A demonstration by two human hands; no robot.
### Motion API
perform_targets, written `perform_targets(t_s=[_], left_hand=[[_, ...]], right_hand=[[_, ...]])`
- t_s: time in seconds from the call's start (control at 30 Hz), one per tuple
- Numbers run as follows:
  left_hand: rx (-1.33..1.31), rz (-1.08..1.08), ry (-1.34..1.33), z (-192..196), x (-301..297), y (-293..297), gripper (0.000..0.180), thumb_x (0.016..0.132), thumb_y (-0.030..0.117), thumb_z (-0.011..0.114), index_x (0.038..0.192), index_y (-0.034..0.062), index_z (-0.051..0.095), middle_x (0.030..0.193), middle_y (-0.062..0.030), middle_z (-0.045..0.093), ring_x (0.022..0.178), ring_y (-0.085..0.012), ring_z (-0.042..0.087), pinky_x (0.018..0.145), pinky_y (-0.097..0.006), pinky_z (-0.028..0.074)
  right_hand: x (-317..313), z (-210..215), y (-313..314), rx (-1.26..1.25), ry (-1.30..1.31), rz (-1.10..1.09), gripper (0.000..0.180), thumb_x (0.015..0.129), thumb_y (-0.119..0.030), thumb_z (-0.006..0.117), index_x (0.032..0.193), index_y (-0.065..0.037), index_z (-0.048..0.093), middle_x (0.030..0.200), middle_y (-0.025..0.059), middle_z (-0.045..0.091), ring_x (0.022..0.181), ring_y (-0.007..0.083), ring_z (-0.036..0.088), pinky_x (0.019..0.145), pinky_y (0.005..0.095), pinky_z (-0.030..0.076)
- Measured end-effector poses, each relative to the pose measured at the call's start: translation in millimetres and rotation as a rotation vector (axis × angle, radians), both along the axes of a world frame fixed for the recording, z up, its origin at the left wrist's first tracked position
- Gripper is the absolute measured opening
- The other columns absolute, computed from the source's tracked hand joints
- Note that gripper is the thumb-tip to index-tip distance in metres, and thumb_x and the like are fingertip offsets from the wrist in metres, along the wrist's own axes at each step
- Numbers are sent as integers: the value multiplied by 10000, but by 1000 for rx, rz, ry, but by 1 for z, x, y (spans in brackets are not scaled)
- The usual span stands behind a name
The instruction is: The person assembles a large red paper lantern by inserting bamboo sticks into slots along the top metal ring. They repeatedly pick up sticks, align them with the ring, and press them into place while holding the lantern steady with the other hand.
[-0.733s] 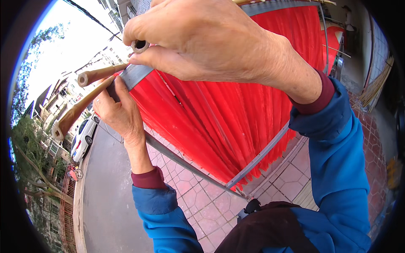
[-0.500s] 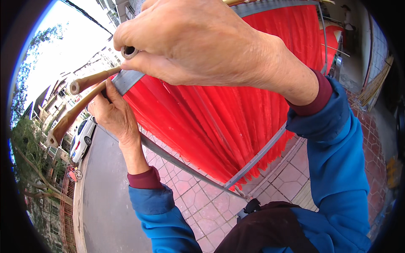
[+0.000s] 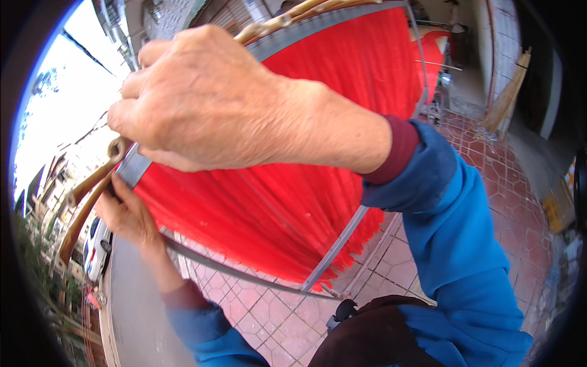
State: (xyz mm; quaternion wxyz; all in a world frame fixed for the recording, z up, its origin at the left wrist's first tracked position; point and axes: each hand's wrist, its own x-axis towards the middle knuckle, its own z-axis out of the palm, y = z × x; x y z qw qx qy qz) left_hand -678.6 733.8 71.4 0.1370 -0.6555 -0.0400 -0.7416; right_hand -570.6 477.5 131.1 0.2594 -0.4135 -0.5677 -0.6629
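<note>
Three pole ends stick out at the left, beyond the grey frame [image 3: 136, 166]. The upper pole [image 3: 116, 147] shows its hollow end just below the curled fingers of the right hand [image 3: 202, 104] and beside its thumb side. Those fingers are bent and close together, with the back of the hand facing up; it hides whether they are clamped on that pole, so I cannot tell. The middle pole [image 3: 95, 181] slants down and left from just under that end, apart from both hands' visible fingers.

The left hand [image 3: 129, 214] is lower, at the frame's corner. Its thumb points up against the frame's end and the near end of the lower pole [image 3: 78, 225]; its other fingers are bent behind, partly hidden, so their grip cannot be told. Red cloth [image 3: 263, 220] hangs below the right hand and to the right of the left hand.
</note>
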Motion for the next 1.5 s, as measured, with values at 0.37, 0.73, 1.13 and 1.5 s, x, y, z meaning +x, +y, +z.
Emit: perform_targets(t_s=[0.37,0.73,1.13,1.5], left_hand=[[-144,5,1,-14,1,-6,371,1022,148,651,1333,-52,618,1266,-259,647,1157,-384,630,964,-441,507],[-71,76,-67,-83,19,-84,577,1038,172,612,1528,-48,401,1570,-271,398,1456,-406,399,1216,-475,315],[-505,-504,744,-198,146,-301,660,962,378,615,1536,124,408,1653,-162,273,1523,-411,247,1199,-565,310],[-42,-684,571,-235,372,-364,458,855,-24,683,1309,18,641,1544,-254,429,1447,-475,384,1187,-578,310]], right_hand=[[-91,-123,-120,-429,128,-33,254,786,-196,619,845,23,734,814,129,669,859,311,628,1134,676,359],[-66,-113,-223,-975,173,-511,313,827,-221,571,831,59,710,730,110,590,805,270,607,1124,700,388],[8,-156,-282,-895,416,-505,372,902,-208,507,1133,54,634,884,175,665,932,342,648,1097,705,384],[129,-131,-365,-975,705,-496,597,974,-171,480,1568,-166,417,995,153,684,938,279,668,1118,582,407]])
